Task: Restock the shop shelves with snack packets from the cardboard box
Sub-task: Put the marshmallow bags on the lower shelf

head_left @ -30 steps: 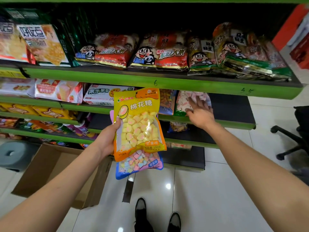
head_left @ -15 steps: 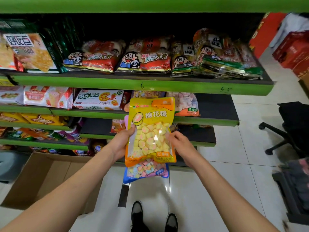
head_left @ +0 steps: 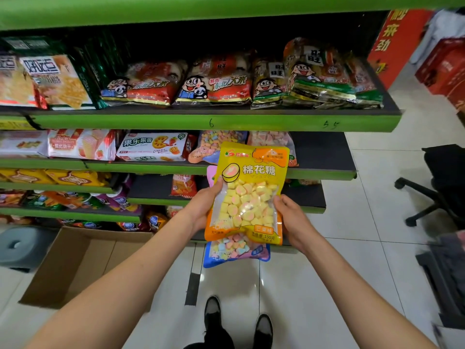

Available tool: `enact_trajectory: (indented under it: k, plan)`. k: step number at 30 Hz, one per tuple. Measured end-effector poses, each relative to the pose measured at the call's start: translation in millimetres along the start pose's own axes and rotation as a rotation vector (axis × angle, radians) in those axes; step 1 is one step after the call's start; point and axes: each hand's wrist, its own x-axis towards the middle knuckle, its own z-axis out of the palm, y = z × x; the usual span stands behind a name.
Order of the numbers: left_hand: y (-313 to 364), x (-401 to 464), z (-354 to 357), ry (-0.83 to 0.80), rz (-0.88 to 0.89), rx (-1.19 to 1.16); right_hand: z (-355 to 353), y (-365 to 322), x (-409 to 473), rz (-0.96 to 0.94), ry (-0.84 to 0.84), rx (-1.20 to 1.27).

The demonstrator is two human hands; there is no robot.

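Note:
A yellow marshmallow packet is held upright in front of the green shelves, with a blue packet of pastel marshmallows stacked behind it and showing below. My left hand grips the stack's left edge, thumb on the front. My right hand grips the yellow packet's right edge. Two marshmallow packets lie on the second shelf just behind. The open cardboard box sits on the floor at lower left.
Rice cracker bags fill the top shelf. Wafer and biscuit packs lie on the second shelf's left part. A black office chair stands at right, a grey stool at far left, red cartons at upper right.
My right hand left the packet on the second shelf, came back and took hold of the yellow packet's right edge. The stack has shifted to the right and a little lower.

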Motion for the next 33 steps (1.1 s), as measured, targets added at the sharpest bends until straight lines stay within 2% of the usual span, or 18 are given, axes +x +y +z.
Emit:
enact_trajectory:
  k: [7, 14, 25, 33]
  plan:
    - [1.3, -0.3, 1.0, 0.109, 0.036, 0.015, -9.9, -8.7, -5.5, -0.003, 0.012, 0.123]
    - [-1.7, -1.2, 2.0, 0.110, 0.048, 0.008, -20.3, -9.6, -6.4, 0.016, 0.002, 0.160]
    - [16.2, -1.4, -13.7, 0.178, 0.038, 0.075, -61.8, -13.9, 0.9, 0.041, 0.134, 0.176]
    - [44.3, 3.9, -15.9, 0.285, 0.141, 0.121, -105.1, -33.4, 4.5, -0.019, 0.201, 0.292]
